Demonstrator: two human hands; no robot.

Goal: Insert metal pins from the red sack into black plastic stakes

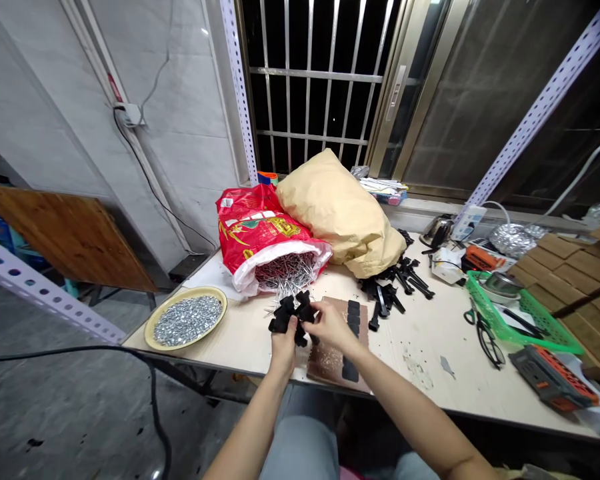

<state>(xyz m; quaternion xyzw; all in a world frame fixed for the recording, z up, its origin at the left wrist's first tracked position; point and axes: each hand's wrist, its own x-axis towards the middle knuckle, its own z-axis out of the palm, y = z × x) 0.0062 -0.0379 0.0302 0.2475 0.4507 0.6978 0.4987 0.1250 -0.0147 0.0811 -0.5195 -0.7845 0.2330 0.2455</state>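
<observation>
My left hand is closed round a bunch of black plastic pieces with blocky ends, held just above the table's front part. From the right, my right hand pinches one of the pieces in the same bunch; its fingertips are partly hidden. Beneath my right wrist lies a brown board with a column of flat black squares on it. Behind the bunch, a red plastic bag lies on its side, its mouth full of long thin nails.
A yellow dish of small silvery metal pieces stands at the left. More black pieces lie beside a tan sack. Farther right are glasses, a green basket, an orange-grey tool case and stacked cardboard boxes.
</observation>
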